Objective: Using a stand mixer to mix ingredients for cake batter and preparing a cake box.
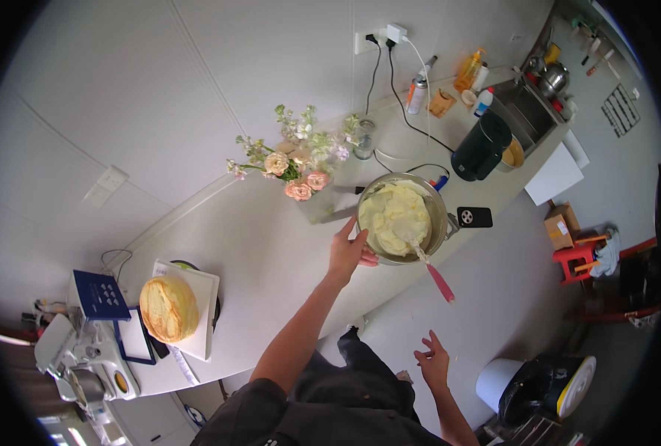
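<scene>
A metal mixing bowl stands near the front edge of the counter, holding a mass of pale yellow cream. My left hand grips its near left side, thumb by the rim and fingers curled against the wall. Out of the cream leans a spatula with a pink handle, its blade partly sunk in; neither hand touches it. My right hand hangs over the floor below the counter, fingers apart, with nothing in it. On the left, a round golden cake sits on a white board.
A vase of flowers stands behind the bowl. To its right are a black phone, a dark kettle with a cord, several bottles and a sink. A stand mixer is far left; a lined bin stands on the floor.
</scene>
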Demonstrator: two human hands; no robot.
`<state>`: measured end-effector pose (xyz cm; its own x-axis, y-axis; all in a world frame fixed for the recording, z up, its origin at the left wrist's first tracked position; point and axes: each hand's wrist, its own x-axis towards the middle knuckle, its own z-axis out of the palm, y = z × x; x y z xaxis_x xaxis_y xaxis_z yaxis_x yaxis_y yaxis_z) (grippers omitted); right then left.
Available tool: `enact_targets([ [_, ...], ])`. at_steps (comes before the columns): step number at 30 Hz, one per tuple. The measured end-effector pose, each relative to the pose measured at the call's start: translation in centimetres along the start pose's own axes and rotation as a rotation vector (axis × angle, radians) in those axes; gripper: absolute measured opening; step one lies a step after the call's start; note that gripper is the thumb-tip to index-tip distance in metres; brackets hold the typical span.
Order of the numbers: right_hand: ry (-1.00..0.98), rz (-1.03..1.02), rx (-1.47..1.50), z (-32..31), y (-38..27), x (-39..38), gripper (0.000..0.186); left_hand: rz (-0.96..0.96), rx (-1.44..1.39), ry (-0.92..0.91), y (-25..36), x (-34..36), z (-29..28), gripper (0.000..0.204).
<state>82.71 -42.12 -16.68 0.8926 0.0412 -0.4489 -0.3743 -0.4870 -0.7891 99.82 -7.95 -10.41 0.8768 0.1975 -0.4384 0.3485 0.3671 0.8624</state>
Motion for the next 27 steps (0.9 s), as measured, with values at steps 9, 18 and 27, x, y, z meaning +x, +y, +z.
enact_targets([
  [9,-0.078,0.056,0.034,-1.2,2.5,1.0,0.074,-0.022,0.101,0.373,-4.5,2.1,-8.3,0.081],
  [18,-0.022,0.206,0.023,-2.8,8.5,-3.3,0.075,0.043,0.121,0.284,-1.3,9.1,-12.2,0.090],
  [27,0.011,0.316,0.050,-3.0,9.0,-5.3,0.075,0.111,0.173,0.202,-0.8,13.1,-8.9,0.087],
])
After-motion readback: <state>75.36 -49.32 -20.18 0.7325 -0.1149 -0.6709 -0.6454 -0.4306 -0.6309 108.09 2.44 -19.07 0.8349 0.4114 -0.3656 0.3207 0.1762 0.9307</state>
